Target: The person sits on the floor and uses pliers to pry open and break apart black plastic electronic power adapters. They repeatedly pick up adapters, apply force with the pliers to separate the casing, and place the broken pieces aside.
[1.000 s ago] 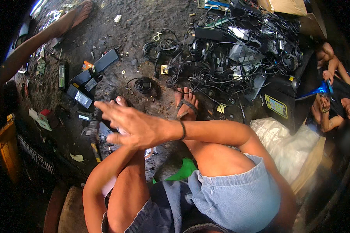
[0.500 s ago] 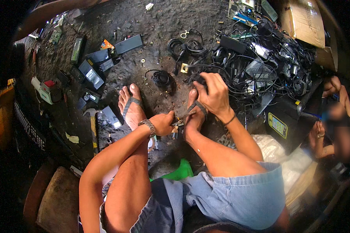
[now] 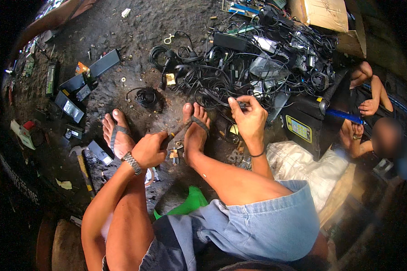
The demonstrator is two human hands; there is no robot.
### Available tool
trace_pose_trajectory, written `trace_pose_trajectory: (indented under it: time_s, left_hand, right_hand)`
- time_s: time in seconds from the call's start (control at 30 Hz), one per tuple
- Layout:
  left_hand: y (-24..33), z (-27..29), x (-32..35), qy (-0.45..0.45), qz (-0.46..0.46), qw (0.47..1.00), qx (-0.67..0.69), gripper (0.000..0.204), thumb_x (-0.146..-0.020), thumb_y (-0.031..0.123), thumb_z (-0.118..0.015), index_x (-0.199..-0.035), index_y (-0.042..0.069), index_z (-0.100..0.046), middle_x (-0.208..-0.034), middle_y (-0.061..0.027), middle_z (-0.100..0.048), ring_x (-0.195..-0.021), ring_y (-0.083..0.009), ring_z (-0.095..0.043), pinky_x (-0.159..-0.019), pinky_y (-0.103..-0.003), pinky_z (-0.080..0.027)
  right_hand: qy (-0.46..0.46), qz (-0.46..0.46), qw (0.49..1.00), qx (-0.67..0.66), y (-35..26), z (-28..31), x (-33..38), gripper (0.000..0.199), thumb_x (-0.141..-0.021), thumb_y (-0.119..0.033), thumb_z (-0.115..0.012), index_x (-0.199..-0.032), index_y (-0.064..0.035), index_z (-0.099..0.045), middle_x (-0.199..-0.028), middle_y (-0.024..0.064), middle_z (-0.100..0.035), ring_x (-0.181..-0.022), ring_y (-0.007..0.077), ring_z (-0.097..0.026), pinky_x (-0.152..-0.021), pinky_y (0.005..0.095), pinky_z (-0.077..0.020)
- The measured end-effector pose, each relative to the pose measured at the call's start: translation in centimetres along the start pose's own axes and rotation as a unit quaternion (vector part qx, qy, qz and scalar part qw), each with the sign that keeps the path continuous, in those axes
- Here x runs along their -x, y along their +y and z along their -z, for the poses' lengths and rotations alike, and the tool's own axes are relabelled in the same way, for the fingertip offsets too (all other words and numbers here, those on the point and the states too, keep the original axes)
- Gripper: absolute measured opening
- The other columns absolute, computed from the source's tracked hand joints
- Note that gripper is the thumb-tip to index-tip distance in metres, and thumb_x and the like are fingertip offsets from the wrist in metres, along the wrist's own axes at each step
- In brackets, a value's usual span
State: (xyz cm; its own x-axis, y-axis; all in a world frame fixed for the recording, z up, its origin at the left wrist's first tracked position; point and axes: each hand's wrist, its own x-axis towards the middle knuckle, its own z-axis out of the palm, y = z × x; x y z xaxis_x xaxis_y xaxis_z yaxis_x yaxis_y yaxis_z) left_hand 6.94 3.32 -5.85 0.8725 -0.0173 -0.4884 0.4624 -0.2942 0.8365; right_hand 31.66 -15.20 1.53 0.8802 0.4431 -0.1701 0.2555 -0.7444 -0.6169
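My left hand (image 3: 150,150), with a metal watch at its wrist, is closed between my feet. A small brownish end (image 3: 171,135) sticks out past its fingers; what it belongs to is hidden. Beside that hand, small metal pieces (image 3: 174,156) lie on the ground near my right foot. My right hand (image 3: 249,118), with a dark band at the wrist, is raised beside the cable pile (image 3: 276,67). Its thumb and fingers are apart and loosely bent, with nothing visible between them. Just left of it lie coiled black cables (image 3: 208,92). A separate black cable coil (image 3: 145,97) rests ahead of my feet.
Dark flat packs (image 3: 71,110) and a hammer (image 3: 82,168) lie on the left. A cardboard box (image 3: 325,14) stands at the far right, a black case (image 3: 303,128) and white sack (image 3: 298,169) nearer. Another person (image 3: 371,101) sits at the right edge.
The view has shifted right. My right hand has let go of a dark item by my right foot and moved right, its fingers apart. My left hand stays closed between my feet.
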Motion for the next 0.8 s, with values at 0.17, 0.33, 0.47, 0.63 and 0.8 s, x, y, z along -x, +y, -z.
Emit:
trace_pose_trajectory:
  time_s: [0.17,0.33,0.47,0.63,0.8]
  left_hand:
    - [0.7,-0.5,0.8,0.007,-0.032,0.950,0.311,0.031,-0.078,-0.001,-0.063,-0.109,-0.004,-0.058,-0.095,-0.0197,-0.067,-0.089,-0.0347,-0.066,-0.081,-0.043,-0.052]
    - [1.8,0.5,0.8,0.011,-0.091,0.954,0.285,0.036,-0.082,0.000,-0.064,-0.117,-0.002,-0.057,-0.103,-0.0169,-0.060,-0.099,-0.0241,-0.058,-0.089,-0.038,-0.048]
    - [1.8,0.2,1.4,0.023,-0.076,0.961,0.263,0.042,-0.081,-0.001,-0.062,-0.122,-0.001,-0.053,-0.104,-0.0169,-0.057,-0.101,-0.0266,-0.057,-0.091,-0.038,-0.047]
    - [1.1,0.1,1.7,0.019,-0.102,0.954,0.280,0.049,-0.076,-0.004,-0.060,-0.124,-0.001,-0.052,-0.109,-0.0195,-0.055,-0.108,-0.0305,-0.056,-0.097,-0.039,-0.046]
    - [0.9,0.4,1.5,0.020,-0.097,0.969,0.227,0.054,-0.073,-0.003,-0.061,-0.126,-0.001,-0.051,-0.117,-0.0202,-0.056,-0.115,-0.0359,-0.055,-0.104,-0.040,-0.044]
  right_hand:
    - [-0.141,-0.043,0.984,0.101,3.3,0.6,-0.1,0.043,-0.101,-0.037,-0.069,-0.089,0.0039,-0.071,-0.068,0.0081,-0.067,-0.059,0.0126,-0.062,-0.055,0.0317,-0.0484]
    - [-0.264,-0.148,0.951,-0.069,3.6,0.1,0.5,0.049,-0.108,-0.044,-0.057,-0.095,0.0017,-0.070,-0.066,-0.0038,-0.051,-0.056,0.0051,-0.046,-0.049,0.0250,-0.0385]
    - [-0.377,-0.188,0.885,-0.196,2.2,-0.4,1.2,0.049,-0.111,-0.045,-0.050,-0.101,-0.0011,-0.068,-0.064,-0.0073,-0.042,-0.052,0.0023,-0.036,-0.046,0.0202,-0.0293]
    - [-0.380,-0.251,0.831,-0.320,-0.6,-0.9,2.3,0.051,-0.113,-0.047,-0.044,-0.100,-0.0021,-0.066,-0.059,-0.0075,-0.038,-0.048,0.0028,-0.030,-0.044,0.0226,-0.0249]
    - [-0.307,-0.255,0.849,-0.345,-1.3,-1.5,3.2,0.055,-0.112,-0.050,-0.043,-0.105,-0.0017,-0.067,-0.059,-0.0070,-0.039,-0.047,0.0030,-0.031,-0.043,0.0223,-0.0252]
